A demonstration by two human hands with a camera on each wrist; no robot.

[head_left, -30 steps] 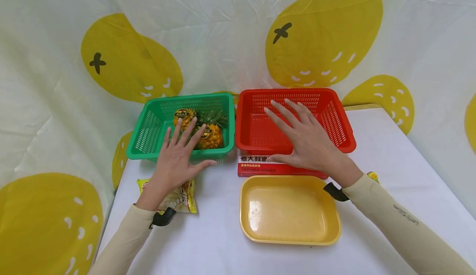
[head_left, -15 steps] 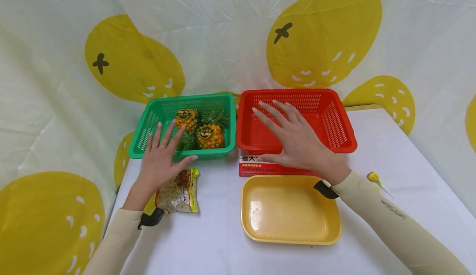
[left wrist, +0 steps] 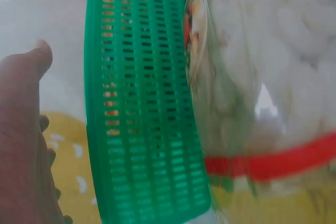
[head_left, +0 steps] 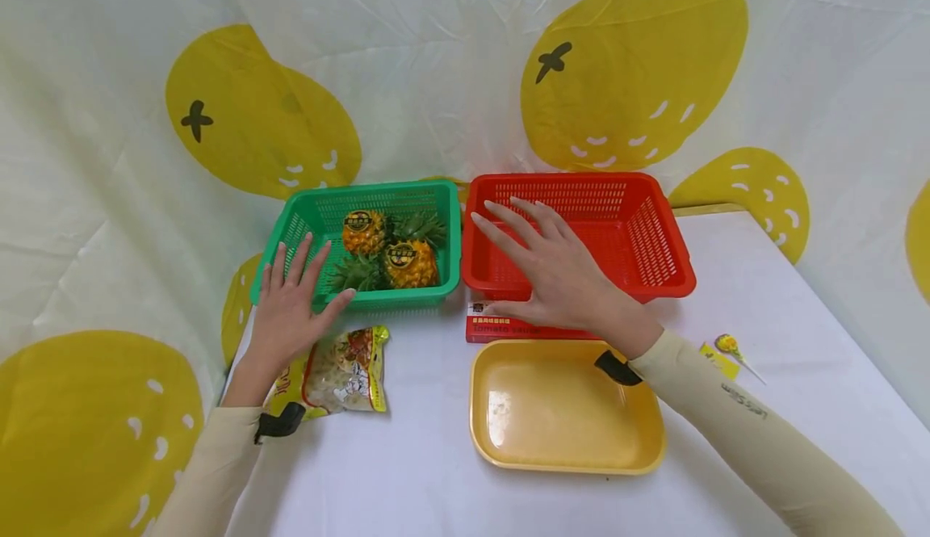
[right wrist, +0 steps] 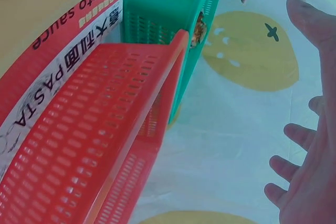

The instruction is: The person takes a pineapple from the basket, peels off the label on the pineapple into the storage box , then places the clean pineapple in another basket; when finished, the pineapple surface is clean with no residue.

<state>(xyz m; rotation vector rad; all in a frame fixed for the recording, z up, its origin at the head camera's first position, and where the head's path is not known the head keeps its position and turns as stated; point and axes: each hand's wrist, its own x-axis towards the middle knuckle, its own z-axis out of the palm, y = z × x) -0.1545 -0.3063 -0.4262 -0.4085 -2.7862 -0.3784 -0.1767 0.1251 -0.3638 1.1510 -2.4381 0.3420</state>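
Observation:
My left hand [head_left: 285,323] hovers with spread fingers over the front left of the green basket [head_left: 417,298]; nothing is in it. Inside that basket lie two small pineapples [head_left: 411,265] with dark labels and leafy tops. Under my left wrist rests a clear and yellow food bag [head_left: 349,371], which fills the right side of the left wrist view. My right hand [head_left: 563,274] holds nothing, its fingers fanned above the red basket [head_left: 664,274]. A red pasta box marked Tomato sauce [head_left: 501,330] lies before the red basket, partly hidden by my right hand.
An oblong yellow tray [head_left: 567,416] sits in front of the pasta box. To the right on the white table [head_left: 429,448] lie a lollipop [head_left: 729,346] and a yellow packet [head_left: 718,362], partly behind my right sleeve. A white curtain with yellow fruit prints [head_left: 632,69] hangs behind.
Both hands have drifted left, fingers still spread. More of the food bag and the pineapples shows now, and the lollipop and yellow packet have come out from behind the right arm.

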